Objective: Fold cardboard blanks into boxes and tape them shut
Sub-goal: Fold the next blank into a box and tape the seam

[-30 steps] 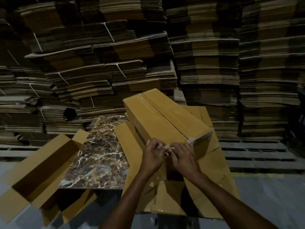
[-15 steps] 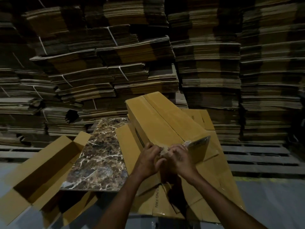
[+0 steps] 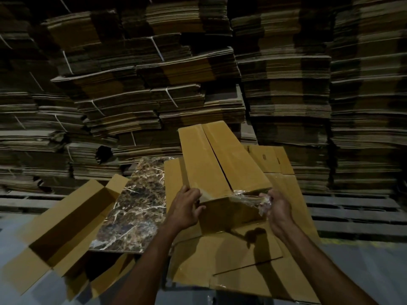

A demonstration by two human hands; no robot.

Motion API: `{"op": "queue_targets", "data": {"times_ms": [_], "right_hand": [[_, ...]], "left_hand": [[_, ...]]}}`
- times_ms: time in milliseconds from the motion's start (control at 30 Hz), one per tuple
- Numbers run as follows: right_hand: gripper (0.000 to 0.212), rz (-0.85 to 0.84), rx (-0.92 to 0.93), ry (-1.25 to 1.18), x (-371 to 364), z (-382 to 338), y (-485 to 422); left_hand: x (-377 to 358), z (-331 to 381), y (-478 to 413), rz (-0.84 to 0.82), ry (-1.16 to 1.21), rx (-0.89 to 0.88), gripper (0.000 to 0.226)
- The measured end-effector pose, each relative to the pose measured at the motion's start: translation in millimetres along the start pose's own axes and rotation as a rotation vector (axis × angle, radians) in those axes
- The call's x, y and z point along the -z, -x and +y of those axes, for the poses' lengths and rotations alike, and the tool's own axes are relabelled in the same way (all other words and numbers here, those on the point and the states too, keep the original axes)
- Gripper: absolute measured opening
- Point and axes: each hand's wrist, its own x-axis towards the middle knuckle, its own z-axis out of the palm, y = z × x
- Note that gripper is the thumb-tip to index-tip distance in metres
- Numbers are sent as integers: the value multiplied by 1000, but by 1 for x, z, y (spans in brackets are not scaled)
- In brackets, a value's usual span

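Note:
A long folded cardboard box lies tilted on a stack of flat cardboard blanks, its near end toward me. My left hand presses the box's near left corner, thumb on top. My right hand is at the near right corner, gripping crumpled clear tape that stretches across the box's near top edge. The seam between the two top flaps runs along the box's length.
An open-topped folded box lies at the left on the floor. A dark marble-patterned slab sits between it and the blanks. Tall stacks of bundled flat cardboard fill the back. Wooden pallets lie at right.
My hands were together at the middle of the box's near end; they have moved apart, the right pulling tape to the right corner, the left moving to the left corner.

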Motion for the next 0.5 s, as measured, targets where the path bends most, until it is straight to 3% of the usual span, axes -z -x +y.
{"op": "queue_targets", "data": {"times_ms": [100, 200, 300, 400, 500], "right_hand": [[17, 19, 161, 424, -13, 3, -4], [41, -24, 370, 980, -32, -1, 2], [59, 66, 491, 1608, -59, 5, 8], [48, 97, 611, 1808, -77, 5, 11], [30, -44, 653, 1801, -72, -1, 2]], "left_hand": [[3, 10, -8, -53, -39, 19, 35], [8, 26, -19, -76, -78, -1, 45], [2, 44, -35, -130, -132, -19, 53], [-13, 54, -45, -192, -157, -10, 60], [-22, 56, -49, -189, -154, -20, 57]]}}
